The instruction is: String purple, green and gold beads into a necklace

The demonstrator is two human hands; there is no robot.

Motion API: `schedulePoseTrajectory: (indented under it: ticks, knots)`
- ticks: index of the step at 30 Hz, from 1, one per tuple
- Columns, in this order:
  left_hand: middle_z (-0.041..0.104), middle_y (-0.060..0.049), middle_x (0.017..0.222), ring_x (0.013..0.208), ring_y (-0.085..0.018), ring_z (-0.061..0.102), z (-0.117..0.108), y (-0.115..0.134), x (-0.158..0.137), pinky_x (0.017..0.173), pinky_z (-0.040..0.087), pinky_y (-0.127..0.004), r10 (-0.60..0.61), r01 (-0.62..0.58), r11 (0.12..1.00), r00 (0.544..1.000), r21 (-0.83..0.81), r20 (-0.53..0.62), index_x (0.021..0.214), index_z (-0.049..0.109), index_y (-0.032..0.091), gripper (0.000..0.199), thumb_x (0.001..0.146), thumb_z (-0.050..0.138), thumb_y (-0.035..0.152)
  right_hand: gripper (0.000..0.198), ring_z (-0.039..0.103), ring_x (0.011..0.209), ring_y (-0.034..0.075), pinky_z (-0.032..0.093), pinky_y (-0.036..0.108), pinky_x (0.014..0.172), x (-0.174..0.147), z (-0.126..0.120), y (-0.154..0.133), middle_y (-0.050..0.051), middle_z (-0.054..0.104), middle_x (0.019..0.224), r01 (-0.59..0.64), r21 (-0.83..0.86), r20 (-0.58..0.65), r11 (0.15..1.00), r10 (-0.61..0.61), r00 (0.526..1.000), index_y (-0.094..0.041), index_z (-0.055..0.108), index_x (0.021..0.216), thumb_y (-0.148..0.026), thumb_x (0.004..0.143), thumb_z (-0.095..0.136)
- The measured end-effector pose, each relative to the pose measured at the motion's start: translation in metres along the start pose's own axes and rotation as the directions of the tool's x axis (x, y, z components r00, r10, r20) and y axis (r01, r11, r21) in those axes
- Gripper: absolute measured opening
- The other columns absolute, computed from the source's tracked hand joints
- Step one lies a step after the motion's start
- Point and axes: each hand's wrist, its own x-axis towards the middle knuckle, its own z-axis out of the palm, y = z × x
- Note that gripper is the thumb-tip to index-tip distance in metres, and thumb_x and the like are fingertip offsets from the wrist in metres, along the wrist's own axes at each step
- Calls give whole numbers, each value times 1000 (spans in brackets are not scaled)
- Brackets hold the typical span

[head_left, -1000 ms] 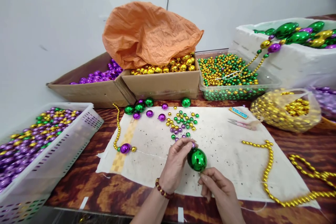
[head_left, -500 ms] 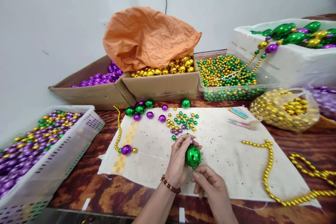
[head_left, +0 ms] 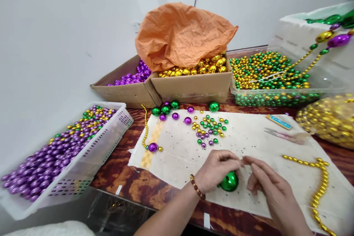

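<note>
My left hand (head_left: 217, 171), with a beaded bracelet at the wrist, is closed with its fingers curled over a large shiny green bead (head_left: 230, 182), which shows below them. My right hand (head_left: 269, 182) is beside it, thumb and forefinger pinched together close to the left fingertips; what they pinch is too small to make out. Beyond the hands lie small loose green, gold and purple beads (head_left: 211, 132) on a white cloth (head_left: 177, 169). To the left, a thin thread runs from a strand with a purple bead (head_left: 152, 147) and small gold beads (head_left: 145, 125).
Cardboard boxes of purple beads (head_left: 129, 78) and gold beads (head_left: 190, 72) stand behind, under an orange bag (head_left: 185, 37). A white basket (head_left: 83, 169) is at left, a clear bin (head_left: 276, 92) at right. Scissors (head_left: 284, 135) and a gold bead strand (head_left: 318, 188) lie right.
Both hands have come together above the green bead, with the right hand moved up from below it. The view has swung left, so the surroundings appear shifted right.
</note>
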Motion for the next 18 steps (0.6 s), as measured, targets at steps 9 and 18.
schedulePoseTrajectory:
  ticks: [9,18]
  knots:
    - [65,-3,66,63,-13,57,4,7,1,63,44,-25,-100,55,957,984,284,145,73,72,17,17,72,68,33,15,54,57,12,45,25,46,16,-28,-9,8,63,91,65,359,-191,931,6,982,-20,68,83,-35,81,68]
    - [65,-3,64,60,-15,59,-27,39,1,65,47,-29,-260,177,954,889,240,377,76,73,20,25,72,69,44,18,64,53,19,49,27,42,6,-20,-18,6,68,79,-4,399,-24,917,15,1000,-24,59,95,-40,87,59]
